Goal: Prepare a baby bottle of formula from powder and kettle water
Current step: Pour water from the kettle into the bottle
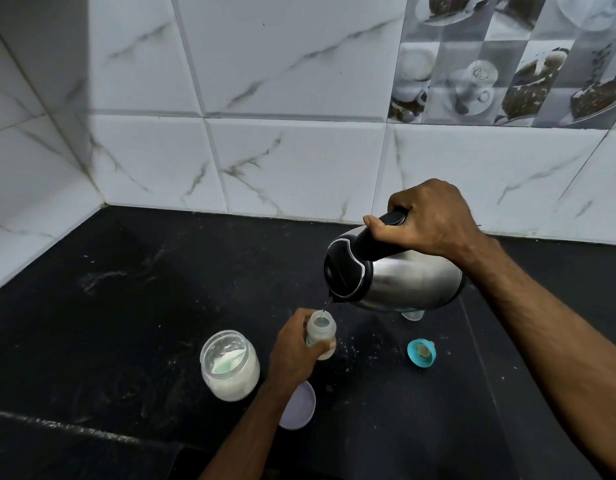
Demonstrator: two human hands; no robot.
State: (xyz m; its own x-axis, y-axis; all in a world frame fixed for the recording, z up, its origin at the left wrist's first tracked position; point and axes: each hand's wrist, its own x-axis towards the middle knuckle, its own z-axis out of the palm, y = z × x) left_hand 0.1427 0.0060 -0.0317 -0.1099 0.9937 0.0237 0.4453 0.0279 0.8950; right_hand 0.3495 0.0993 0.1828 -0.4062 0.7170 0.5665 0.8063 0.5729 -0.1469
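My right hand (427, 218) grips the black handle of a steel kettle (396, 277), which is tilted to the left. A thin stream of water runs from its spout into the open mouth of a small clear baby bottle (321, 332). My left hand (294, 348) holds that bottle upright on the black counter. An open glass jar of white formula powder (230, 365), with a green scoop inside, stands just left of the bottle. The teal bottle collar with its teat (421, 353) lies on the counter to the right.
A pale round jar lid (301, 407) lies on the black counter (126, 306) under my left forearm. A clear bottle cap (412, 315) shows below the kettle. White tiled walls (299, 161) close the counter at the back and left.
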